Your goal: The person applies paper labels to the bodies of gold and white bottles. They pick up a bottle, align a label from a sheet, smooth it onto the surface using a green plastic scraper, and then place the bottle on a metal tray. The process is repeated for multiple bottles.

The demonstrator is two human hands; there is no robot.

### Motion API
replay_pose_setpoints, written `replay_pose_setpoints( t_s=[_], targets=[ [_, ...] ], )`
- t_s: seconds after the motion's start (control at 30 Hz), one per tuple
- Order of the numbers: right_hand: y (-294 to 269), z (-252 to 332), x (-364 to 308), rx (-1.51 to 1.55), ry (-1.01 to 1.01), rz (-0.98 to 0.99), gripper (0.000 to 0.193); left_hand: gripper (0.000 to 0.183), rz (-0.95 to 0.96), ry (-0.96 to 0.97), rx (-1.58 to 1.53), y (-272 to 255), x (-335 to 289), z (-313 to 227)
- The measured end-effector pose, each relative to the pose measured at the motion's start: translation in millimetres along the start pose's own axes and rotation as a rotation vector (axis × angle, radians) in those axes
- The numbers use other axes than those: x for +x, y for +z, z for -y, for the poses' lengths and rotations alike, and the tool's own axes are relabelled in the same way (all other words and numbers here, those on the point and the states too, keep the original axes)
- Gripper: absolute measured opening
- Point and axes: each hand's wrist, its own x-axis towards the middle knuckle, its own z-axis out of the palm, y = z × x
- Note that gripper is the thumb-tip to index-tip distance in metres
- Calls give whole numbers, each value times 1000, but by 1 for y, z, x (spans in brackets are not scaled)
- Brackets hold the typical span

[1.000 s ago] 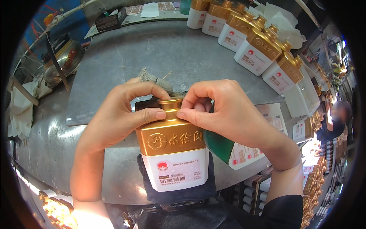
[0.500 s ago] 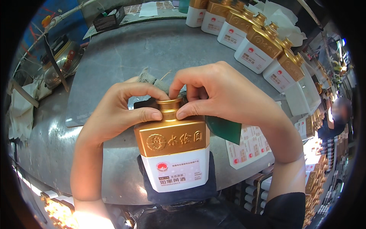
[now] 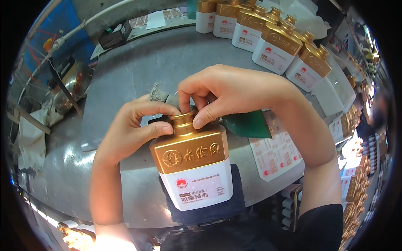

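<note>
A flat square bottle (image 3: pixel 193 163), gold on top and white below with a label, stands tilted toward me on a dark cloth (image 3: pixel 201 209) at the near edge of the grey metal table (image 3: pixel 138 67). My left hand (image 3: pixel 134 127) grips its gold shoulder and neck from the left. My right hand (image 3: pixel 228 92) arches over the top, thumb and fingers pinched on the gold cap (image 3: pixel 183 119). A grey rag (image 3: pixel 161 95) shows behind my fingers.
A row of several matching gold-and-white bottles (image 3: pixel 268 39) lines the far right of the table. A green sheet (image 3: pixel 248 124) and white label sheets (image 3: pixel 274 152) lie right of the bottle. Metal cans (image 3: pixel 69 85) and a black box (image 3: pixel 114 38) sit at left.
My right hand has swung further over the bottle top, its fingers turning around the cap. The left hand keeps its hold and the bottle stays put.
</note>
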Motion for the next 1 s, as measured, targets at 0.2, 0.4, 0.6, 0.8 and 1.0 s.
replay_pose_setpoints(
  t_s=[0.2, 0.4, 0.6, 0.8, 1.0],
  targets=[
    [9, 4, -6, -68, -11, -79, 28, 25, 9, 14, -14, 4, 3, -4],
    [11, -2, -18, -4, -54, -224, 27, 27, -203, 127, 146, 17, -9, -13],
    [25, -18, -56, 310, -17, -525, 20, 32, -346, 150, 466, 41, -53, -29],
    [45, -31, -85, 469, 30, -596, 23, 34, -339, 275, 631, 48, -49, -45],
    [40, -18, -80, 465, -70, -586, 21, 36, -141, 279, 1063, 68, -19, -68]
  ],
)
